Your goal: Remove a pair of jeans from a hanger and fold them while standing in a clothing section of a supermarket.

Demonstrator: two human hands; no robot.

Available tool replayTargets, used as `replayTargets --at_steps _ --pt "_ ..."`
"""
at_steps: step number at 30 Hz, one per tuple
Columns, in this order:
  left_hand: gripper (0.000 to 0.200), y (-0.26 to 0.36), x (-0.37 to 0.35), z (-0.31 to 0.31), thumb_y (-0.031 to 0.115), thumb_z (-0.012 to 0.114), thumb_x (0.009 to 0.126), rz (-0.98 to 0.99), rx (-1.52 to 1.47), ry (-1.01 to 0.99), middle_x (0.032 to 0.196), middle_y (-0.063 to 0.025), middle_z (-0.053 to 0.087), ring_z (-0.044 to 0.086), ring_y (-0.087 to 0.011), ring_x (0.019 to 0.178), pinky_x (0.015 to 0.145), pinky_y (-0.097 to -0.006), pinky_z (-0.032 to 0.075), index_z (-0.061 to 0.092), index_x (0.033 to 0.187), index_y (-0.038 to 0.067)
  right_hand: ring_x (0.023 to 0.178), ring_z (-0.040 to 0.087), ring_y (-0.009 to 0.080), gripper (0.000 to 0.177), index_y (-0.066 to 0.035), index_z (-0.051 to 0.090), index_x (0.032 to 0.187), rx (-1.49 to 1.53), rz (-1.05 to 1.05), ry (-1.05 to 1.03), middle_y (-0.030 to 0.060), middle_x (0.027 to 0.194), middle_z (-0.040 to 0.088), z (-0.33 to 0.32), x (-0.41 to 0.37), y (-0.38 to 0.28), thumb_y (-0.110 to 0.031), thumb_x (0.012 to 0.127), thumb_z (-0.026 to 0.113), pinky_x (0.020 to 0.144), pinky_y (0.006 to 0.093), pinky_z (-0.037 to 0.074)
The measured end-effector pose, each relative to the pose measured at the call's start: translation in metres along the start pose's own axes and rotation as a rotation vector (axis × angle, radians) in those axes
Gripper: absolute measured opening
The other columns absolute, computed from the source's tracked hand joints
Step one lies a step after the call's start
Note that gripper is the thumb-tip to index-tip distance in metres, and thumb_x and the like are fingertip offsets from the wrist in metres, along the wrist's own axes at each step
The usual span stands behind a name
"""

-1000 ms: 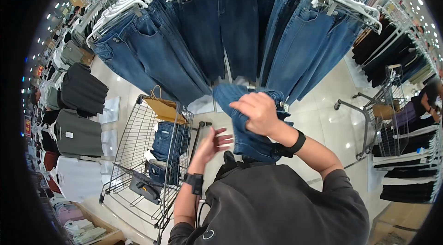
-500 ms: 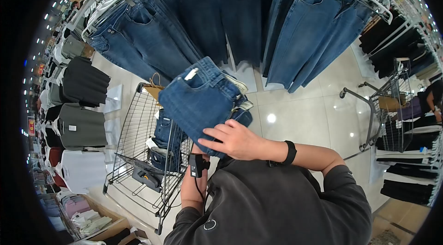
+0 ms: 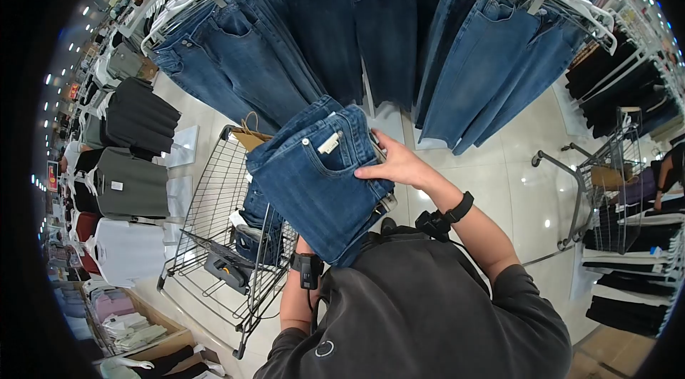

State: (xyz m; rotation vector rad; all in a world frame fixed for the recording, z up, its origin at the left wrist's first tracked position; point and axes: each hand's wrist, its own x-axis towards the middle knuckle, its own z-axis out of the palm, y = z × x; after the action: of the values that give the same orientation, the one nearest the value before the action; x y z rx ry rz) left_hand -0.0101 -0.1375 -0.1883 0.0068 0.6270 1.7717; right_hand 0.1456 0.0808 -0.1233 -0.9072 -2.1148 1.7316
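A stack of folded blue jeans (image 3: 314,186) lies across my left forearm in front of my chest, a white tag showing at the pocket of the top pair. My right hand (image 3: 397,162) grips the stack's right edge near the waistband, thumb on top and fingers at the far side. My left hand is hidden beneath the jeans; only the forearm with a black wrist device shows. Left of the stack stands a wire shopping cart (image 3: 207,197) with more folded jeans (image 3: 258,236) and a dark handheld device (image 3: 227,273) in it.
Jeans hang on white hangers (image 3: 246,58) ahead and to the right (image 3: 485,51). Shirts hang at the left (image 3: 132,183). A second cart (image 3: 606,193) stands at the right, near another person's arm (image 3: 665,168). Folded clothes fill a wooden bin (image 3: 153,347) at lower left.
My right hand has moved from the lower part of the stack up to its right edge. The top pair has turned and more of its pocket shows.
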Motion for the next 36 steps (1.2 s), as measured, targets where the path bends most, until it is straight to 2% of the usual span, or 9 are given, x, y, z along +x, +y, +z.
replayTargets --at_steps 7,14,18,19,22,23,28,33,36 --pt "0.054 -0.003 -0.006 -0.004 0.048 0.04 0.097 0.008 -0.018 0.005 0.112 -0.0116 0.063 0.062 -0.0254 0.097 0.086 -0.038 0.052 0.057 0.119 0.002 0.094 0.06 0.0145 0.046 0.006 0.055 0.113 0.263 0.001 -0.036 0.0095 0.104 0.064 0.017 -0.001 -0.007 -0.012 0.077 0.076 0.086 0.0289 0.048" --pt "0.054 -0.009 -0.004 -0.009 0.048 0.039 0.097 0.006 -0.05 0.005 0.112 -0.0114 0.063 0.062 -0.0245 0.097 0.086 -0.0379 0.051 0.057 0.118 0.002 0.088 0.053 0.0089 0.041 0.003 0.055 0.106 0.119 -0.128 0.004 0.0047 0.094 0.059 0.006 -0.017 -0.065 -0.016 0.077 0.077 0.08 0.0264 0.045" --pt "0.054 -0.009 -0.004 -0.009 0.048 0.039 0.097 0.021 -0.083 0.004 0.111 -0.0112 0.063 0.061 -0.0239 0.097 0.086 -0.0377 0.051 0.057 0.118 0.002 0.092 0.057 0.0102 0.04 0.002 0.055 0.107 0.044 0.072 -0.015 0.0061 0.098 0.062 -0.003 0.014 -0.013 -0.018 0.079 0.075 0.08 0.0262 0.046" --pt "0.054 -0.009 -0.004 -0.008 0.048 0.039 0.097 0.028 -0.099 0.001 0.111 -0.0112 0.063 0.061 -0.0238 0.097 0.086 -0.0377 0.051 0.057 0.118 0.002 0.103 0.056 0.0141 0.042 0.001 0.056 0.108 0.296 0.124 -0.047 0.0105 0.113 0.059 -0.001 0.017 -0.002 -0.022 0.08 0.075 0.087 0.0289 0.044" --pt "0.054 -0.007 0.005 -0.004 0.048 0.039 0.097 0.044 -0.118 -0.029 0.111 -0.0111 0.063 0.061 -0.0234 0.097 0.086 -0.0376 0.051 0.057 0.118 0.002 0.117 0.049 0.0217 0.05 0.0 0.056 0.108 -0.179 -0.099 0.218 0.0168 0.126 0.052 0.0 0.025 0.029 -0.031 0.076 0.077 0.099 0.0347 0.039" --pt "0.054 -0.007 0.008 0.0 0.048 0.039 0.097 0.043 -0.127 -0.044 0.111 -0.011 0.063 0.061 -0.0232 0.097 0.086 -0.0376 0.051 0.057 0.118 0.002 0.131 0.036 0.0239 0.056 -0.001 0.053 0.12 -0.097 -0.063 0.217 0.0159 0.14 0.039 0.0 0.024 0.034 -0.03 0.078 0.076 0.107 0.0365 0.031" --pt "0.054 -0.009 0.024 0.021 0.048 0.038 0.097 0.043 -0.179 -0.109 0.111 -0.0108 0.063 0.061 -0.0225 0.097 0.087 -0.0375 0.051 0.057 0.118 0.002 0.124 0.048 0.0243 0.082 -0.003 0.032 0.141 0.815 0.259 -0.297 0.0126 0.136 0.047 -0.011 0.028 0.095 -0.031 0.077 0.075 0.101 0.0365 0.041" --pt "0.055 -0.007 0.052 0.013 0.049 0.041 0.096 -0.121 -0.357 -0.207 0.113 -0.0119 0.062 0.061 -0.0236 0.099 0.088 -0.038 0.05 0.058 0.118 0.002 0.106 0.06 0.0233 0.068 0.001 0.045 0.132 0.89 0.201 -0.178 0.0127 0.119 0.06 -0.002 0.022 0.109 -0.029 0.079 0.073 0.092 0.035 0.049" --pt "0.061 0.002 0.059 0.005 0.054 0.04 0.094 -0.255 -0.072 0.334 0.118 -0.0137 0.061 0.06 -0.0242 0.102 0.091 -0.0379 0.048 0.055 0.123 0.002 0.101 0.062 0.0233 0.059 0.003 0.05 0.126 0.739 0.35 -0.088 0.0129 0.113 0.063 0.005 0.022 0.105 -0.027 0.08 0.071 0.088 0.0353 0.05"
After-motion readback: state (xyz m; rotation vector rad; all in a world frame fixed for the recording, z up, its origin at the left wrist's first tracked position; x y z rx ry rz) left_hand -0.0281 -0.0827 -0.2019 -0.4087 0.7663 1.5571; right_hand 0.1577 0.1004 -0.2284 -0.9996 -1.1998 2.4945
